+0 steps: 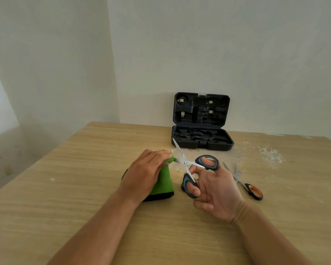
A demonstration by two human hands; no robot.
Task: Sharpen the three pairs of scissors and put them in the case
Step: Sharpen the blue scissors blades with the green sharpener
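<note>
My right hand holds blue-and-black scissors, thumb through the near loop and a finger through the far loop. Their blades are spread; one points up toward the case, the other runs into the top of a green sharpener with a black base. My left hand grips that sharpener from above and covers most of it. A second pair of scissors with orange-and-black handles lies flat to the right of my right hand. The dark plastic case stands open at the table's far edge, its lid leaning on the wall.
The wooden table has white dust and scuffed patches to the right of the case. White walls meet in a corner behind the table. The table's left edge runs diagonally past my left arm.
</note>
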